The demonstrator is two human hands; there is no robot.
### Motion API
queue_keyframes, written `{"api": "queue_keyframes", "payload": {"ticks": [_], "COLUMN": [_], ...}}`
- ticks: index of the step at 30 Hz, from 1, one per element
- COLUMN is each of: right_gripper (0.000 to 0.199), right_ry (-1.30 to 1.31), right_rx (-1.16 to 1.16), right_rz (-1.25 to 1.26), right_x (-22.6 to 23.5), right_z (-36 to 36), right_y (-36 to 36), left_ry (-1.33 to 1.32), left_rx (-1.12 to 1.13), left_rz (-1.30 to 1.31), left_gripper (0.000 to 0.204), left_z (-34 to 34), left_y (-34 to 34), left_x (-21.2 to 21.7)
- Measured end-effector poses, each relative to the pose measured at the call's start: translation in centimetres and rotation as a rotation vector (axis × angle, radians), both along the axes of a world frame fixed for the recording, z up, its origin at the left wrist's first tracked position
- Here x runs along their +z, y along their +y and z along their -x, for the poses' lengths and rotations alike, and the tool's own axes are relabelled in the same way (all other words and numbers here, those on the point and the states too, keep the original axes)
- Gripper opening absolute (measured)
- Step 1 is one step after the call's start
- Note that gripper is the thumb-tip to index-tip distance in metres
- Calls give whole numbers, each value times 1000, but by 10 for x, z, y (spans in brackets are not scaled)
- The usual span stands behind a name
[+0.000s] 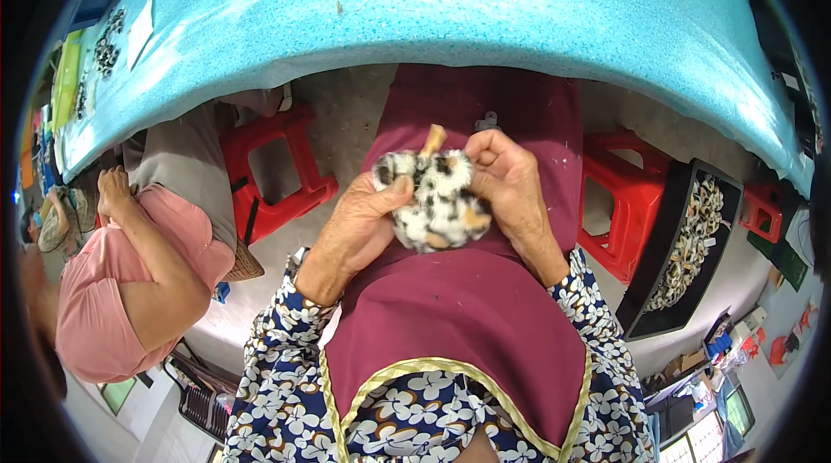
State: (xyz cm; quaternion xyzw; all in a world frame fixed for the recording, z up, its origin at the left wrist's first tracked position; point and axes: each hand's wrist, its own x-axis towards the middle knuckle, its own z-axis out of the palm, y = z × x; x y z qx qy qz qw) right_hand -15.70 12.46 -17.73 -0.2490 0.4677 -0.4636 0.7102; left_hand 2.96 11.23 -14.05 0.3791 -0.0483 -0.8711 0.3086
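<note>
A small furry plush piece, white with black and tan spots, is held above my lap. It is slightly blurred, and a tan strip sticks up from its far edge. My left hand grips its left side, the thumb pressed on the fur. At the right side, my right hand has its fingers curled in against the plush; whether they also hold something thin, such as a thread, I cannot make out. Just beyond the right fingers, a small grey object lies on my maroon apron.
A blue speckled table curves across the far side, with dark spotted pieces and white paper at its left. Red stools flank me. On the right stands a black bin of spotted plush pieces. A person in pink sits left.
</note>
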Motion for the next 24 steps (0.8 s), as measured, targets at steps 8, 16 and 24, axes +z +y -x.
{"api": "queue_keyframes", "payload": {"ticks": [8, 16, 24], "right_gripper": [13, 17, 22], "right_ry": [-120, -140, 62], "right_rx": [-22, -44, 89], "right_rz": [-83, -125, -48], "right_x": [12, 16, 28], "right_z": [-6, 8, 7], "right_y": [3, 4, -5], "left_ry": [-7, 4, 16], "left_rx": [-119, -49, -86], "left_rz": [11, -82, -218], "left_gripper": [47, 51, 43], "left_z": [11, 13, 21], "left_y": [27, 24, 12], "left_x": [0, 5, 12]}}
